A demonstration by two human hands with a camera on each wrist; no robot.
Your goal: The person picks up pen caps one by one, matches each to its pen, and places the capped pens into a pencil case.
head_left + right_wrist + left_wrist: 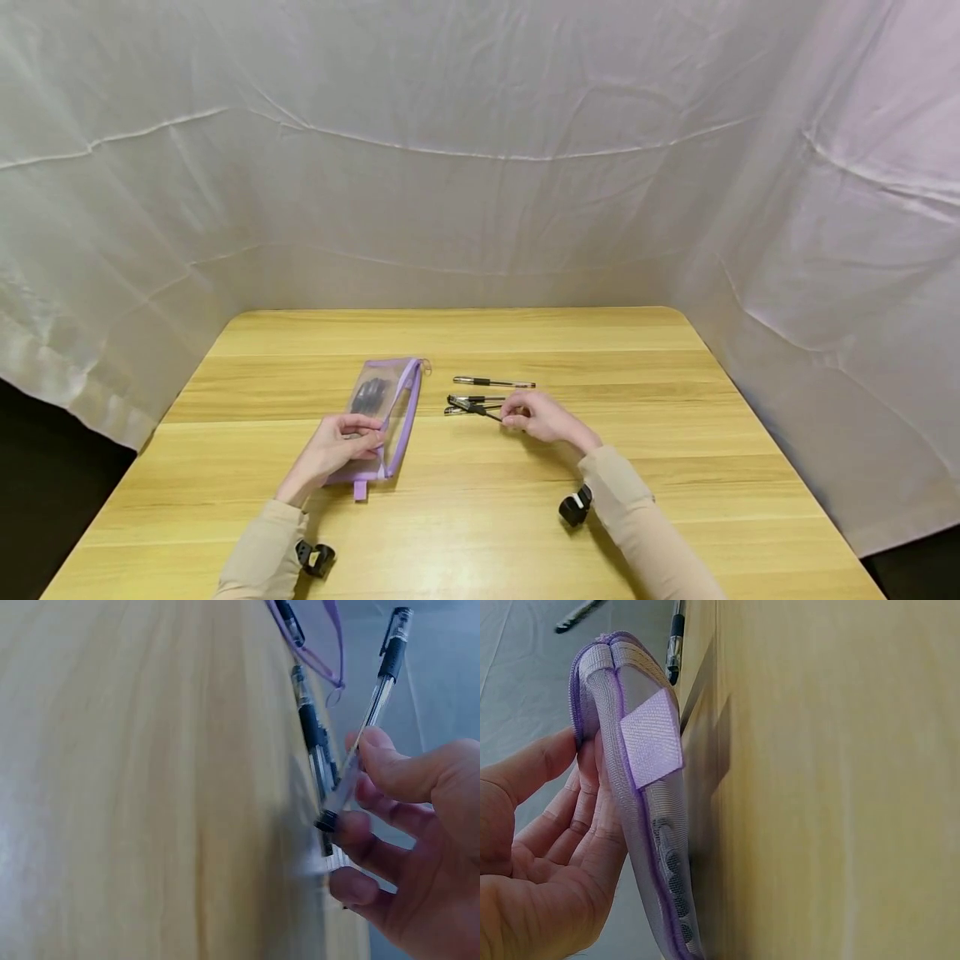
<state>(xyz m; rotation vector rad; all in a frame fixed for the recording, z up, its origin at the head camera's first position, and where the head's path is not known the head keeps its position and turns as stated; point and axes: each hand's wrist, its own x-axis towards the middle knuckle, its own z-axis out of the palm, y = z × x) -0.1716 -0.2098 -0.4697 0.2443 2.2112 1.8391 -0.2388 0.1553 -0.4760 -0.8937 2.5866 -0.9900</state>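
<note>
A purple-edged mesh zip pouch [411, 417] lies left of the table's middle, its side slightly raised. The left hand [333, 450] pinches the zipper edge between thumb and fingers, holding the mouth apart. Through the mesh, dark pen grips [369, 396] show inside. To the right, the right hand [546, 418] pinches a clear gel pen [386, 682] with a black grip near its lower end; its capped end tilts up toward the pouch. Beneath that pen lie similar pens [311, 727], partly hidden by the hand. Another pen [495, 382] rests farther back by itself.
The wood-grain table [465, 525] extends to a pale fabric curtain [480, 200] at the back and sides. Black wrist-worn devices sit at the left cuff [316, 559] and right cuff [575, 507]. A small ring [427, 366] hangs from the pouch's far corner.
</note>
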